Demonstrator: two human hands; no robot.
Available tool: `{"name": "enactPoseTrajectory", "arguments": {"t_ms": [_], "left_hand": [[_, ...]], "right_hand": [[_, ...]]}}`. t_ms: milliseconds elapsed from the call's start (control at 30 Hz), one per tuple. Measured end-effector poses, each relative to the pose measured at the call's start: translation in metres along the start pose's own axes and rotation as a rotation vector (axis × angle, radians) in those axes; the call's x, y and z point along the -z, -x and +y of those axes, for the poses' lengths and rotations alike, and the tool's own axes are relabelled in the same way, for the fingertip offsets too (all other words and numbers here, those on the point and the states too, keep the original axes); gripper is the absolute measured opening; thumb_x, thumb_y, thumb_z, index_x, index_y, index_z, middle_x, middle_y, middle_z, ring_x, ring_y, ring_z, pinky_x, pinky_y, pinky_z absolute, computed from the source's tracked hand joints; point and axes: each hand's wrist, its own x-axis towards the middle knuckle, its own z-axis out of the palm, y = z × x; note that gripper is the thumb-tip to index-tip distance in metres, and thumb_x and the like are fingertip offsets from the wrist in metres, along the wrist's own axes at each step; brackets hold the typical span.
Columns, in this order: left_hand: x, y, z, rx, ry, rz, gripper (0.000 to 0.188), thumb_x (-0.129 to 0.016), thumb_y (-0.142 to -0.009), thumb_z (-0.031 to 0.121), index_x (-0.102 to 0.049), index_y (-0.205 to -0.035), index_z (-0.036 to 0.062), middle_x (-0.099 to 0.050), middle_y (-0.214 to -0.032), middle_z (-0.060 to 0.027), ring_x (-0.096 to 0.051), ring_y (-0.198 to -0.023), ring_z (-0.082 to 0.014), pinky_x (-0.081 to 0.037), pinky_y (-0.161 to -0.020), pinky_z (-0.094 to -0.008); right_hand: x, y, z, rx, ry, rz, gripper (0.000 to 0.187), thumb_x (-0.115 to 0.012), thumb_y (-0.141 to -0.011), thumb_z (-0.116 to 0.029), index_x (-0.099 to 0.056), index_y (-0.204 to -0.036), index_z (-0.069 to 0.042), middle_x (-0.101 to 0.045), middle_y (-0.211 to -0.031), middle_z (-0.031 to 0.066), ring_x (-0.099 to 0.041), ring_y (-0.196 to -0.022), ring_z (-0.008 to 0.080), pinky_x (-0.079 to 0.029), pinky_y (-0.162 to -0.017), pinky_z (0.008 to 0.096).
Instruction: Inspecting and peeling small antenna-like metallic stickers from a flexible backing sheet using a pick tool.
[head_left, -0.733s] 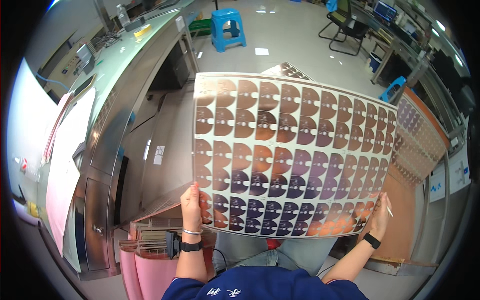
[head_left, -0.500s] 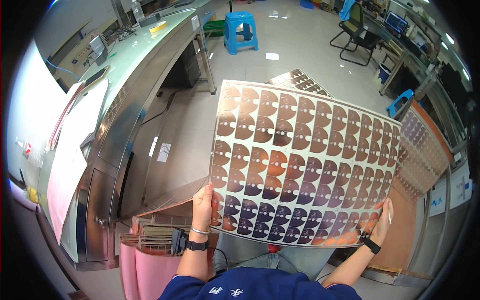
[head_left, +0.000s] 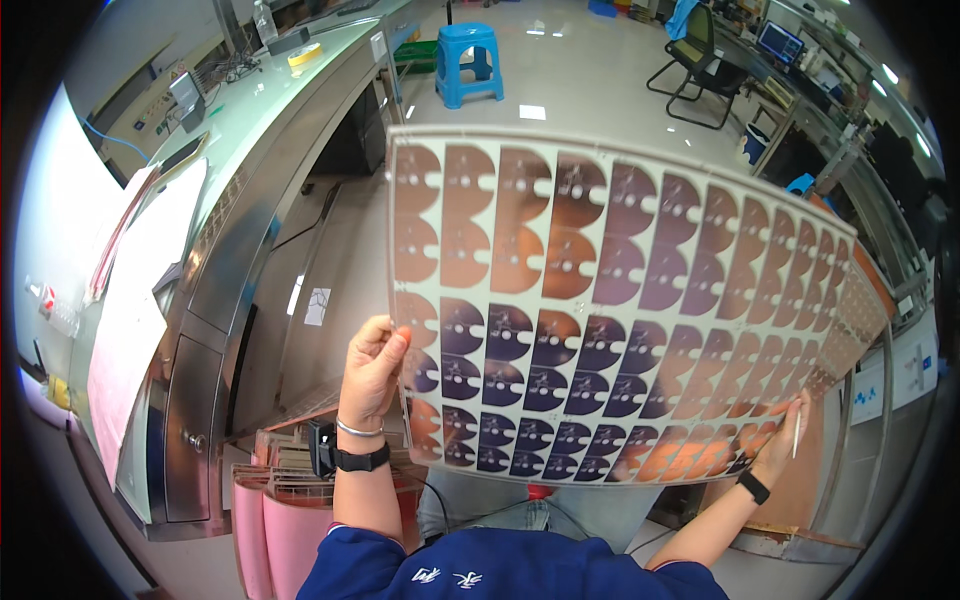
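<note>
Left hand: fingers pinched on sheet at left edge. Right hand: fingers closed at lower right edge, white stick alongside. Sheet tilted, bottom over lap. Best: edges only, no flexing.

A navy-blue, short-sleeved shirt is worn at the bottom of the frame, and two white characters are set on its front, left of centre. Light-blue denim jeans are worn below the waist. The left hand and right hand are bare. The left wrist is ringed by a slim silver-coloured bangle and, below it, by a black strap, to which a boxy black module is fitted at the outer side. The right wrist is circled by a black band. A thin black cable is looped near the left thigh.
</note>
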Motion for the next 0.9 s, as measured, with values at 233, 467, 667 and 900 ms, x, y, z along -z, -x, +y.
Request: {"name": "enactPoseTrajectory", "arguments": {"t_ms": [233, 467, 667, 900], "left_hand": [[-0.037, -0.064, 0.017, -0.675, -0.250, -0.299, 0.018, -0.063, -0.091, 0.009, -0.059, -0.107, 0.0047, -0.061, -0.105, -0.0079, -0.060, -0.097, -0.0169, -0.049, -0.086, -0.0313], [-0.104, -0.019, -0.013, -0.315, -0.158, -0.066, 0.039, -0.063, -0.085, 0.000, -0.057, -0.123, 0.0038, -0.041, -0.144, -0.0184, -0.046, -0.129, -0.0232, -0.040, -0.104, -0.0355], [-0.126, 0.001, -0.039, -0.079, 0.176, -0.093, 0.053, -0.056, -0.087, -0.006, -0.044, -0.136, 0.0084, -0.053, -0.129, -0.0110, -0.058, -0.111, -0.0218, -0.056, -0.091, -0.0359], [-0.119, 0.008, -0.047, 0.071, 0.196, -0.133, 0.060, -0.054, -0.091, -0.001, -0.031, -0.146, 0.0089, -0.052, -0.132, -0.0157, -0.058, -0.113, -0.0208, -0.053, -0.091, -0.0338]], "right_hand": [[-0.031, -0.038, -0.066, 0.141, -0.426, 0.185, 0.040, -0.045, -0.100, -0.035, -0.050, -0.124, -0.004, -0.054, -0.126, 0.0133, -0.051, -0.120, 0.0218, -0.040, -0.103, 0.0368], [-0.087, 0.017, -0.082, -0.011, -0.880, -0.216, 0.040, -0.044, -0.100, -0.035, -0.049, -0.125, -0.004, -0.053, -0.128, 0.0133, -0.050, -0.121, 0.0217, -0.039, -0.104, 0.0368], [-0.108, 0.061, -0.072, -0.168, -0.926, -0.446, 0.040, -0.043, -0.100, -0.034, -0.049, -0.126, -0.004, -0.052, -0.129, 0.0132, -0.049, -0.122, 0.0215, -0.039, -0.105, 0.0367], [-0.120, 0.082, -0.067, -0.251, -0.920, -0.548, 0.040, -0.042, -0.100, -0.033, -0.048, -0.127, -0.004, -0.051, -0.131, 0.0132, -0.048, -0.123, 0.0214, -0.038, -0.105, 0.0367]]}}
